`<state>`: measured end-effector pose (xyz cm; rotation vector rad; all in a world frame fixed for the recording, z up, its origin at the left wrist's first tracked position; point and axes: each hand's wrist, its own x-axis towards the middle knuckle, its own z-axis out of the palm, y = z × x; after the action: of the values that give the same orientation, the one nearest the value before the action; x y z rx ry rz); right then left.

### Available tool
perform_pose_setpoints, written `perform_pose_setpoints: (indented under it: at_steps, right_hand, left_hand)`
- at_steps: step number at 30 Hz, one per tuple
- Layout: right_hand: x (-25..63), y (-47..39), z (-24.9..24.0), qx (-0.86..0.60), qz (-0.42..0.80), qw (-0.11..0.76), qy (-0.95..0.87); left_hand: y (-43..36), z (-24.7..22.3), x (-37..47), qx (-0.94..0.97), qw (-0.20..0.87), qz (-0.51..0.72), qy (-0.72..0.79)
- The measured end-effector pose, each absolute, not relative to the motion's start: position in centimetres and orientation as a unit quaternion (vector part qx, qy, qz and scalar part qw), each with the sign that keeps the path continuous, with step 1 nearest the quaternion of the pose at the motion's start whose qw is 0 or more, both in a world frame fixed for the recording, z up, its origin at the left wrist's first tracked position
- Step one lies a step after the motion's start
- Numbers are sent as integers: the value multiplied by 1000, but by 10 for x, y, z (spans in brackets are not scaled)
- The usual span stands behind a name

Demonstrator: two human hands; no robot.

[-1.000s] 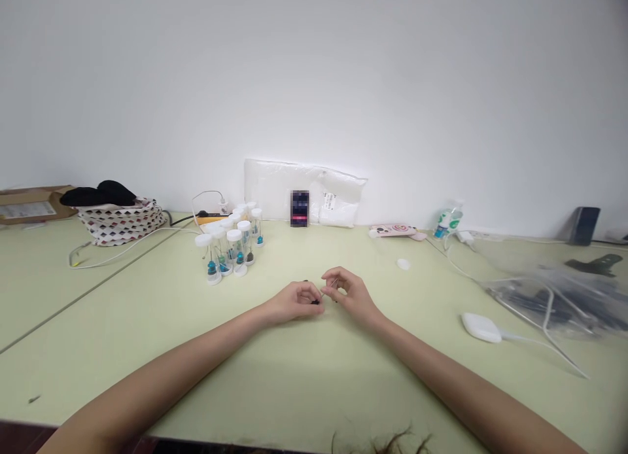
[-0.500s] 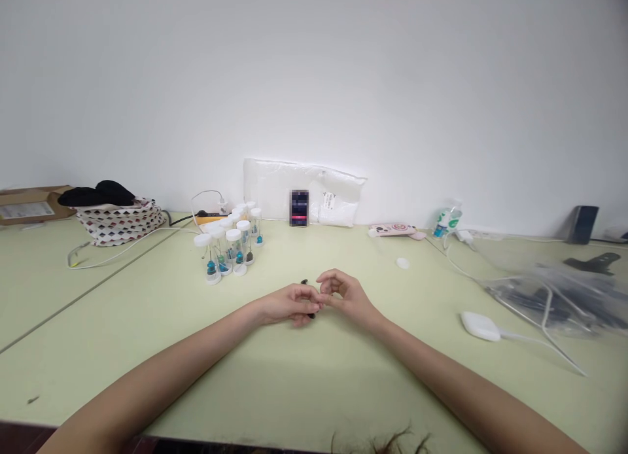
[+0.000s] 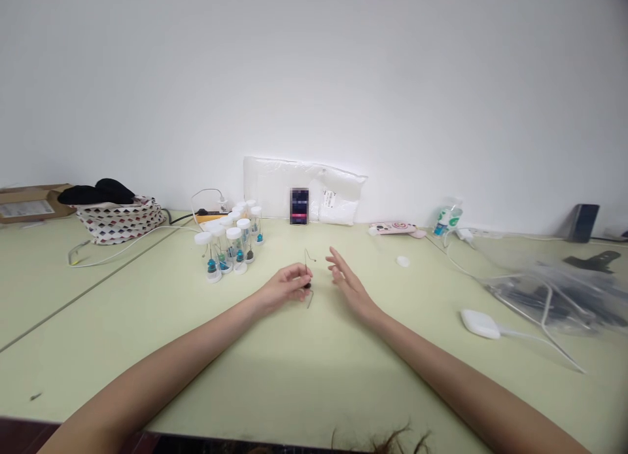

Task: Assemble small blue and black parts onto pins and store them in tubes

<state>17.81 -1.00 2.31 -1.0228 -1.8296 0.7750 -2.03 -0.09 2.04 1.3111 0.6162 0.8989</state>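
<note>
Between the thumb and fingers of my left hand (image 3: 287, 288) is a bent wire piece with a small dark part (image 3: 308, 285) on it. Its thin wire sticks out above the fingertips with a hooked top, and a bent end hangs below. The exact kind is too small to make out. My right hand (image 3: 351, 288) is open a short way to the right, fingers stretched and apart from the wire piece. Left of my hands stand several clear tubes (image 3: 234, 246) with white caps, holding wires and blue or dark parts.
A phone (image 3: 299, 207) leans on a white plastic packet (image 3: 338, 199) by the wall. A white disc (image 3: 403, 261) and a pink tube (image 3: 392, 228) lie to the right. Further right are a white charger (image 3: 481, 324), cables and plastic bags (image 3: 554, 297). A patterned basket (image 3: 118, 222) stands left.
My hands were touching fingertip to fingertip; now they are apart. My right hand has drawn back and opened, and the wire of the piece in my left hand shows clearly.
</note>
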Motion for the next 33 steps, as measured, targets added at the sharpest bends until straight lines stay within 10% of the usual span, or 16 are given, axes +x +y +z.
perform_pose_setpoints:
  at_steps: [33]
  right_hand:
    - [175,-15,11,-356,83,209,-907]
  left_hand:
    - [24,3,-36,515,603,511,333]
